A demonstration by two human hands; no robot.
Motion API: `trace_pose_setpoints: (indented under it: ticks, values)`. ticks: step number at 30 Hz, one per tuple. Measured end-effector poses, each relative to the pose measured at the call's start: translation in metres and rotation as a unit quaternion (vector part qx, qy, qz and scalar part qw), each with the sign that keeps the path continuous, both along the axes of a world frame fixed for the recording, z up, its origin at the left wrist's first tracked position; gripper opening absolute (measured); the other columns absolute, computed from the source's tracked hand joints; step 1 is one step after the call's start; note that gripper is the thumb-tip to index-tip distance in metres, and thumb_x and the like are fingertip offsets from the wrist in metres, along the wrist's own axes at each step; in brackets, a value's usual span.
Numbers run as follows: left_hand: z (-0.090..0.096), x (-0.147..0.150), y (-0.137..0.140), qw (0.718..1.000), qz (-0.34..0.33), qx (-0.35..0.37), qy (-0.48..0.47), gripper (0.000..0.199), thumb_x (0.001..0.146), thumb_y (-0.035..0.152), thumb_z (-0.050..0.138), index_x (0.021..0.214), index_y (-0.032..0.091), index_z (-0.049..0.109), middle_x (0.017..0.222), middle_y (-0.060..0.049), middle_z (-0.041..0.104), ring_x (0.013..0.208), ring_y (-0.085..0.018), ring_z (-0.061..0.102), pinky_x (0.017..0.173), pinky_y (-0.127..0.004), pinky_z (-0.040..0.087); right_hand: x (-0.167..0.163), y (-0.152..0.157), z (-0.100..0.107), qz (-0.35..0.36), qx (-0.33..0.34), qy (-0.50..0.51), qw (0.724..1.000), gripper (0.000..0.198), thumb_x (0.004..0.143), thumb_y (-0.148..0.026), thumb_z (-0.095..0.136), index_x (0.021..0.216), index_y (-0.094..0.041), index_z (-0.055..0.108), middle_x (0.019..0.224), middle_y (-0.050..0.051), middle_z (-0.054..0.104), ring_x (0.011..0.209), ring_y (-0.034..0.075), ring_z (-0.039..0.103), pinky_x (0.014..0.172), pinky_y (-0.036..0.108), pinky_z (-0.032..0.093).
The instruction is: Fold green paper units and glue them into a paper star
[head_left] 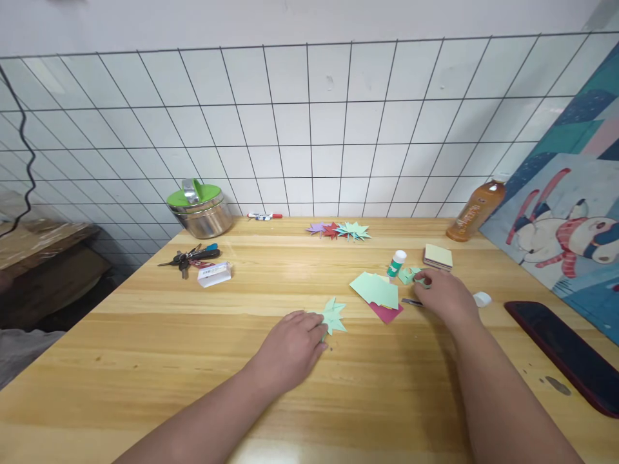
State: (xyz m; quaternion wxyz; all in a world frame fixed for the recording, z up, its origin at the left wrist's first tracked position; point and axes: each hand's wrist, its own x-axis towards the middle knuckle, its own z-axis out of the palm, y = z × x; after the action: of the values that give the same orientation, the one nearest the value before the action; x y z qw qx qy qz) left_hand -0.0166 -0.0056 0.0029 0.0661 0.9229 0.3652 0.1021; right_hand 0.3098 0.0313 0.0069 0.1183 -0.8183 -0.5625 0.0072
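Observation:
A pale green paper star [333,316] with many points lies on the table. My left hand [296,348] has its fingers closed over the left edge of it; the covered part is hidden. Further right, my right hand [445,295] pinches a small green paper piece, among other folded green pieces [407,275]. A dark metal blade-like tool [411,302] sticks out beside that hand, its other end hidden. Between the hands lie light green paper sheets [374,290] over a dark pink sheet [387,313]. A glue stick [396,263] stands uncapped behind them.
Finished paper stars [338,230] lie near the tiled wall. A sticky-note stack [438,256], white cap [482,299], phone [563,354] and drink bottle [478,209] are at right. A green-lidded pot [206,216], keys [186,259], white box [215,274] and markers [264,216] are at left.

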Motion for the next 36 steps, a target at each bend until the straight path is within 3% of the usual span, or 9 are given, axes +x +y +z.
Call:
trace_pose_setpoints:
  ticks: [5, 11, 15, 20, 24, 27, 30, 33, 36]
  values:
    - [-0.003, 0.001, -0.004, 1.0, 0.002, -0.029, 0.005, 0.038, 0.084, 0.039, 0.051, 0.118, 0.021, 0.051, 0.121, -0.008, 0.056, 0.115, -0.022, 0.049, 0.101, -0.041, 0.033, -0.009, 0.005, -0.011, 0.033, -0.005, -0.013, 0.999, 0.046, 0.074, -0.022, 0.045, 0.119, -0.027, 0.053, 0.103, 0.008, 0.061, 0.093, 0.025, 0.055, 0.064, 0.031, 0.037]
    - [-0.002, 0.002, -0.006, 0.999, 0.002, -0.044, 0.004, 0.042, 0.083, 0.039, 0.051, 0.12, 0.018, 0.05, 0.123, -0.01, 0.054, 0.116, -0.023, 0.047, 0.105, -0.041, 0.029, -0.008, 0.005, -0.012, 0.022, 0.003, -0.013, 1.0, 0.028, 0.077, -0.024, 0.043, 0.095, -0.027, 0.064, 0.094, 0.006, 0.065, 0.085, 0.025, 0.056, 0.059, 0.03, 0.035]
    - [0.002, 0.001, -0.005, 0.999, 0.001, -0.04, -0.002, 0.034, 0.086, 0.039, 0.048, 0.114, 0.021, 0.053, 0.113, -0.007, 0.059, 0.108, -0.021, 0.052, 0.105, -0.041, 0.028, -0.004, 0.0, -0.001, 0.013, 0.134, -0.001, 0.991, 0.02, 0.078, -0.028, 0.045, 0.08, -0.024, 0.065, 0.086, 0.004, 0.065, 0.081, 0.023, 0.054, 0.06, 0.03, 0.035]
    - [0.003, 0.001, -0.008, 0.999, -0.01, -0.034, 0.007, 0.022, 0.086, 0.036, 0.047, 0.099, 0.023, 0.059, 0.1, -0.003, 0.063, 0.097, -0.019, 0.058, 0.103, -0.043, 0.028, -0.026, -0.012, 0.019, 0.067, 0.356, 0.06, 0.93, 0.019, 0.081, -0.03, 0.046, 0.085, -0.019, 0.061, 0.075, 0.003, 0.06, 0.061, 0.016, 0.048, 0.059, 0.027, 0.037]
    - [0.003, 0.001, -0.008, 0.999, 0.003, -0.03, 0.02, 0.015, 0.084, 0.03, 0.051, 0.093, 0.024, 0.061, 0.091, 0.0, 0.065, 0.089, -0.018, 0.06, 0.101, -0.042, 0.03, -0.067, -0.023, 0.029, 0.353, 0.178, 0.059, 0.917, 0.012, 0.075, -0.019, 0.049, 0.074, -0.02, 0.061, 0.07, 0.002, 0.061, 0.069, 0.016, 0.052, 0.064, 0.025, 0.036]
    - [0.005, -0.001, -0.005, 0.999, 0.03, -0.026, 0.027, 0.015, 0.084, 0.027, 0.051, 0.094, 0.023, 0.061, 0.087, -0.001, 0.065, 0.086, -0.018, 0.06, 0.093, -0.039, 0.037, -0.086, -0.029, 0.032, 0.408, 0.048, 0.042, 0.911, 0.013, 0.071, -0.016, 0.049, 0.066, -0.02, 0.06, 0.059, 0.0, 0.058, 0.063, 0.015, 0.05, 0.059, 0.024, 0.033]
    - [0.008, -0.003, -0.004, 0.998, 0.05, -0.019, 0.031, 0.017, 0.085, 0.026, 0.048, 0.095, 0.023, 0.061, 0.088, -0.003, 0.065, 0.086, -0.02, 0.059, 0.083, -0.037, 0.042, -0.084, -0.029, 0.029, 0.35, 0.049, 0.05, 0.934, 0.018, 0.075, -0.023, 0.048, 0.062, -0.021, 0.059, 0.058, 0.0, 0.058, 0.061, 0.015, 0.05, 0.056, 0.025, 0.031]
    - [0.01, -0.003, -0.005, 0.998, 0.052, -0.016, 0.025, 0.018, 0.085, 0.026, 0.048, 0.097, 0.023, 0.061, 0.089, -0.004, 0.064, 0.089, -0.022, 0.057, 0.082, -0.037, 0.042, -0.069, -0.023, 0.019, 0.15, 0.23, 0.085, 0.958, 0.023, 0.081, -0.029, 0.042, 0.068, -0.02, 0.058, 0.064, 0.003, 0.058, 0.066, 0.017, 0.052, 0.06, 0.027, 0.035]
    - [0.008, -0.002, -0.007, 0.998, 0.053, -0.024, 0.018, 0.026, 0.082, 0.028, 0.052, 0.107, 0.024, 0.057, 0.095, -0.004, 0.062, 0.093, -0.023, 0.054, 0.084, -0.038, 0.042, -0.057, -0.013, 0.008, -0.05, 0.422, 0.168, 0.889, 0.028, 0.082, -0.029, 0.036, 0.101, -0.015, 0.051, 0.089, 0.01, 0.057, 0.078, 0.02, 0.053, 0.065, 0.03, 0.041]
